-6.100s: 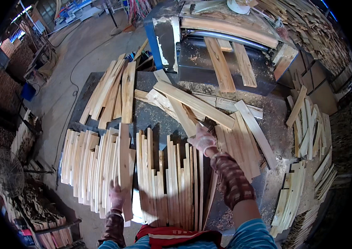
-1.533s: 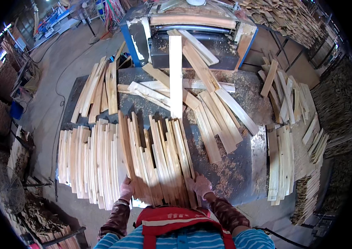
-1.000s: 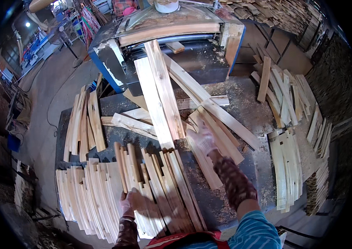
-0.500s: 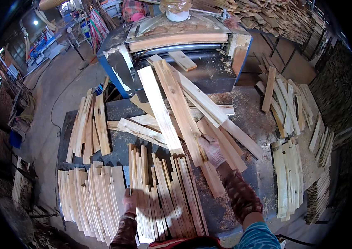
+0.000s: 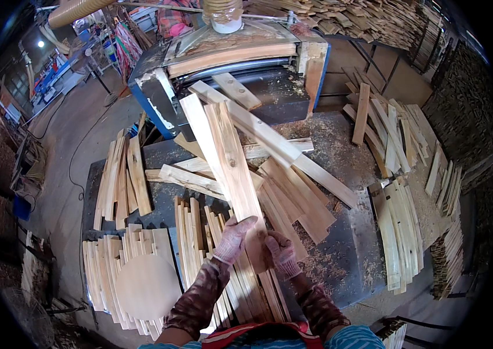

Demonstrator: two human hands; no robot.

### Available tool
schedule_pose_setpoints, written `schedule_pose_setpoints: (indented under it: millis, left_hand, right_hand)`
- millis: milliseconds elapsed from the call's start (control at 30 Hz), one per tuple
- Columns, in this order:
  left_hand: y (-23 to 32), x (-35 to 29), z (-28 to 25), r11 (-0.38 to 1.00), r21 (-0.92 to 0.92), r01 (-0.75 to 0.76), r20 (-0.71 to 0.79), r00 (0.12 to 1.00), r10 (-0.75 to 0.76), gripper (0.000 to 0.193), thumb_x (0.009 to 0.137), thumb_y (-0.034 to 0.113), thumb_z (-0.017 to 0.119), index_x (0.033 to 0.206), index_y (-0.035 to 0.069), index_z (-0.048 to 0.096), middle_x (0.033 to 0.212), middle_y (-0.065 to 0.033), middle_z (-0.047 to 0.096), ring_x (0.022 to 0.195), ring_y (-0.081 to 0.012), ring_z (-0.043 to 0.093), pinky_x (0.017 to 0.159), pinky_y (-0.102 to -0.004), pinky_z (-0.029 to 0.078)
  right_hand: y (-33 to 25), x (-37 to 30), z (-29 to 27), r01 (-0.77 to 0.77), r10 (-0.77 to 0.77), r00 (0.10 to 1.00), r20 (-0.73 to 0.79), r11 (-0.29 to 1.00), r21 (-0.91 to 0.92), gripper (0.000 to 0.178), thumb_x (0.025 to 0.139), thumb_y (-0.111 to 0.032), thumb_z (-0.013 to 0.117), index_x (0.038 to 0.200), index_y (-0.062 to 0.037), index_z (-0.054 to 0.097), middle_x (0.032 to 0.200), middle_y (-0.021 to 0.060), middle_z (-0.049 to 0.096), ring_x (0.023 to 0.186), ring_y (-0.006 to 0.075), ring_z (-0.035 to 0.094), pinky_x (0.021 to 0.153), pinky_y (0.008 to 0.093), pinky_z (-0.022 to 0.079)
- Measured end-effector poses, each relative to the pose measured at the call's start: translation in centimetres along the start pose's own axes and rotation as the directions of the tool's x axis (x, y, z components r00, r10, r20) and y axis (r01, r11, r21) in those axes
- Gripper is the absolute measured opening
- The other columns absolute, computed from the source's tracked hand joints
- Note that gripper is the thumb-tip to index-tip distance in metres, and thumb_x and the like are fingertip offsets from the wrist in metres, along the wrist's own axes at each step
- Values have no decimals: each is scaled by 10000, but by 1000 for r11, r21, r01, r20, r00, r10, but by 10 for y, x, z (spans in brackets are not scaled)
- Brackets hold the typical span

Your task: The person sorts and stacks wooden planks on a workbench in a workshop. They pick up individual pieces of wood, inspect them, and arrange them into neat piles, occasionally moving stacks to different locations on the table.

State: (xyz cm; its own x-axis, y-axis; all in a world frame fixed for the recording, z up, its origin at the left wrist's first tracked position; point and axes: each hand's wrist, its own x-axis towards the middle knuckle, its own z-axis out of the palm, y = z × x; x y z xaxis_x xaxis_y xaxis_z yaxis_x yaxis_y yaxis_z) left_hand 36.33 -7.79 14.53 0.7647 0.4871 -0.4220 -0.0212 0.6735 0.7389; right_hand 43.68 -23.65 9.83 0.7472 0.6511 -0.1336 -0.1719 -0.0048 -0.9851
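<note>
Centre of frame: knotted board (image 5: 236, 166) in a two-handed hold

Your knotted board slants from upper centre to lower centre, its near end between your gloves. Your left hand (image 5: 233, 239) grasps its left edge, partly across the upper face; finger wrap beneath is hidden, cannot tell. Your right hand (image 5: 282, 254) is lower, fingers bent and closed on the right edge close to the near end.

Just left of it, partly covered, lies a pale board (image 5: 199, 119). Contact between the two: cannot tell. Below your hands, lower centre, stands a row of narrow boards (image 5: 240, 299) packed side by side; a second row (image 5: 104, 276) fills the lower left.

Right of centre, a fan of boards (image 5: 296, 200) overlaps on the dark table (image 5: 342, 279), sawdust scattered around. Left of centre, a loose pile (image 5: 119, 183); at right, a neater stack (image 5: 401, 235). Upper centre: a machine (image 5: 232, 58) with a metal roller, a short board (image 5: 236, 90) lying at its opening.
</note>
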Motion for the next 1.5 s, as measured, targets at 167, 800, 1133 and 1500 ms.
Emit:
schedule_pose_setpoints:
  millis: [167,800,1133,1500]
  left_hand:
    - [20,4,-56,985,91,-145,-90,984,153,462,832,200,786,1200,-13,603,1073,-92,675,943,-214,654,809,-339,568]
    - [46,204,-83,917,399,31,-256,964,78,481,927,175,675,1353,32,504,1258,-153,625,1123,-264,603,1009,-419,476]
    - [88,172,-114,975,95,-201,-213,953,217,209,883,152,738,1066,71,677,867,-11,697,706,-132,659,605,-301,553]
    - [120,0,-147,943,330,-55,-272,951,150,290,932,178,639,1122,-39,617,1064,-84,680,982,-185,663,878,-290,534]
  right_hand:
    - [-12,74,-47,257,-342,919,-197,897,-359,524,975,-331,616,1354,19,525,1250,228,620,1162,310,595,997,362,468]
    - [66,259,20,-40,35,989,-145,999,-34,243,847,-159,658,1039,-22,716,877,44,724,737,167,650,722,315,524]
    - [68,38,-90,-318,278,942,-185,917,-240,426,987,-357,575,671,-71,576,608,-68,451,598,45,389,501,285,303]
    - [217,-194,-144,-327,363,927,-94,661,-675,374,963,-367,545,1184,-104,693,995,213,714,922,403,684,798,411,552]
